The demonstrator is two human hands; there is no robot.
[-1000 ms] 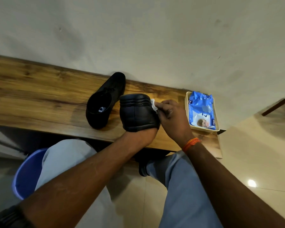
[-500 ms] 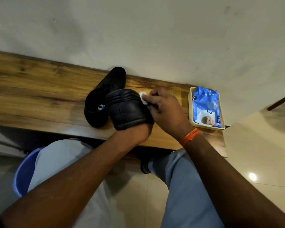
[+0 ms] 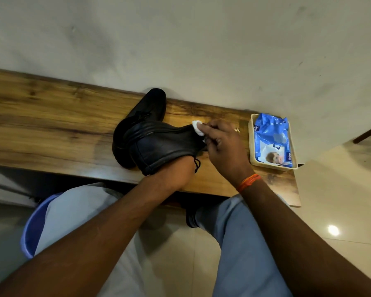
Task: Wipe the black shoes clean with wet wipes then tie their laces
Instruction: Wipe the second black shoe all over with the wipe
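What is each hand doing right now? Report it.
Left hand: inside the black shoe, fingers hidden, cannot tell.
Right hand: pinching a white wet wipe against it.

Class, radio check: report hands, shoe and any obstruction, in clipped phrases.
Left hand inside held shoe, fingers hidden. Right hand pinches white wipe against the shoe's toe end. Second shoe close behind on bench; nothing blocking.

I see one black shoe [image 3: 159, 146] lifted off the counter [image 3: 51, 125], tipped with its ribbed sole turned up, a loose lace end [image 3: 197, 164] dangling under it. A small white wet wipe [image 3: 197, 127] is pressed to its sole edge. The second black shoe [image 3: 147, 109] lies flat on the counter just behind, toe toward the wall. A blue wipes pack [image 3: 271, 140] sits in a tray at the counter's right end.
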